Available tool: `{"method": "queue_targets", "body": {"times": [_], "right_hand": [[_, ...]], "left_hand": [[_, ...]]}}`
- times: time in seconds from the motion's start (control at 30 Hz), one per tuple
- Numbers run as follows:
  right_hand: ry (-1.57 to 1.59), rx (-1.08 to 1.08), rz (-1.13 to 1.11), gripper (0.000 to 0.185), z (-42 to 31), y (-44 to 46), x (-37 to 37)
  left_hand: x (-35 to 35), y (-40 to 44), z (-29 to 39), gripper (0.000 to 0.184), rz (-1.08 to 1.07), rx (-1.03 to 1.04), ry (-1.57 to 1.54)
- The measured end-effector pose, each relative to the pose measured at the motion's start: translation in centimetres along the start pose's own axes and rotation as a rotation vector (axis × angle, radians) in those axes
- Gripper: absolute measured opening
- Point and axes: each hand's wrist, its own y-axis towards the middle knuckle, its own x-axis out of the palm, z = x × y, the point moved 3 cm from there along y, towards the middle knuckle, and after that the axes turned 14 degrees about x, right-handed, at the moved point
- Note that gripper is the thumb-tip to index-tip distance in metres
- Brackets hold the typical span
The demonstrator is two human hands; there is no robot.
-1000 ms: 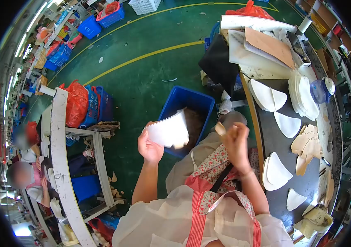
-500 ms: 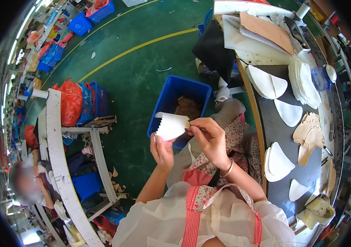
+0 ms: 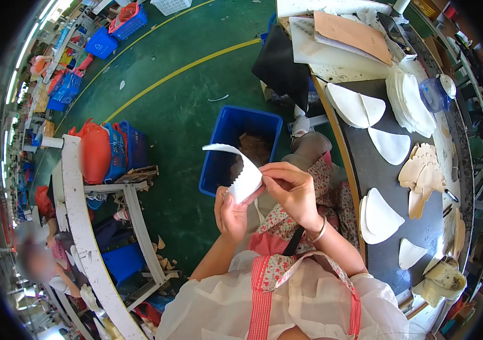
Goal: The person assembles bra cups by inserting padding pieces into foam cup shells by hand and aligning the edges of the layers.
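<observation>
Both hands hold a white flexible piece with a zigzag edge (image 3: 248,180), above a blue bin (image 3: 214,148). Its far end curls up and to the left. My left hand (image 3: 232,216) pinches the lower edge between thumb and fingers. At the right edge, the thumb and fingertips of my right hand (image 3: 291,191) are closed on the same piece. Brown scraps (image 3: 255,147) lie inside the bin. To the right, rounded white pieces (image 3: 380,218) and a fanned stack of cream pieces (image 3: 422,173) rest on the dark tabletop (image 3: 391,269).
A stack of white pieces (image 3: 408,105), a clear blue-tinted jar (image 3: 435,93) and a brown board (image 3: 352,35) are on the right table. On the left stand a white-edged bench (image 3: 80,218) and a red bag (image 3: 95,153). Another person sits at far left.
The white piece has turned and now bends, its far end curling up to the left. Both hands have shifted slightly, and the view has moved a little.
</observation>
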Motion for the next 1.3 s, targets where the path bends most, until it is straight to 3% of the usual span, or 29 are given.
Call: {"method": "queue_targets", "body": {"times": [0.13,0.23,0.37,0.5,0.57,0.67,0.7,0.73,0.77,0.87,0.9,0.97,1.0,1.1,1.13,1.3], "right_hand": [[0.225,0.094,-0.026,0.014,1.7,0.4,-0.1],[0.119,0.179,0.089,0.013,3.8,2.0,-0.8],[-0.34,-0.166,0.172,0.011,10.7,4.2,-0.5],[-0.701,-0.409,-0.025,0.043,8.8,1.8,1.4],[-0.614,-0.463,0.022,0.053,5.4,-0.5,-0.1],[-0.523,-0.67,0.067,0.052,0.4,-4.9,-3.4],[-0.594,-0.66,0.05,0.048,-0.3,-6.2,-4.4],[-0.667,-0.644,0.076,0.043,-0.5,-7.6,-5.9],[-0.738,-0.629,0.097,0.039,-0.9,-9.1,-7.8],[-0.661,-0.509,0.506,0.02,-3.7,-14.1,-14.3],[-0.641,-0.478,0.671,0.015,-4.3,-15.5,-15.5],[-0.263,-0.261,0.817,0.008,-4.4,-17.5,-17.9],[-0.005,-0.19,0.854,0.009,-4.0,-18.0,-18.6],[0.028,-0.087,0.941,0.013,-2.1,-18.2,-20.6],[-0.069,-0.029,0.989,0.015,-1.5,-18.4,-21.3],[-0.775,0.167,1.14,0.026,-0.3,-18.9,-23.4]], "left_hand": [[-1.3,0.3,0.1,0.031,0.113,-0.028,-0.205],[-3.0,1.3,1.6,0.032,0.183,0.002,-0.169],[-4.9,1.6,3.0,0.026,0.259,0.163,-0.018],[-4.4,1.9,3.1,0.027,0.208,0.268,0.311],[-3.3,1.5,2.6,0.026,0.098,0.2,0.309],[1.8,0.5,1.0,0.029,-0.092,0.003,0.266],[1.2,-0.8,-0.1,0.034,-0.616,0.275,0.83],[4.6,-1.1,-0.6,0.043,-0.617,-0.191,0.425],[6.6,-2.1,-1.2,0.051,-0.682,-0.459,0.228],[13.9,-1.8,-2.1,0.059,-0.893,-0.489,-0.158],[15.2,-1.6,-2.9,0.056,-0.885,-0.431,-0.044],[16.2,-0.8,-6.0,0.054,-0.815,-0.198,0.409],[17.6,-0.8,-7.2,0.036,-0.76,-0.26,0.401],[19.3,-2.3,-10.2,0.013,-0.769,-0.663,0.127],[20.3,-2.6,-10.6,0.01,-0.731,-0.508,0.165],[19.8,-4.2,-12.6,0.01,-0.832,-0.386,0.403]]}}
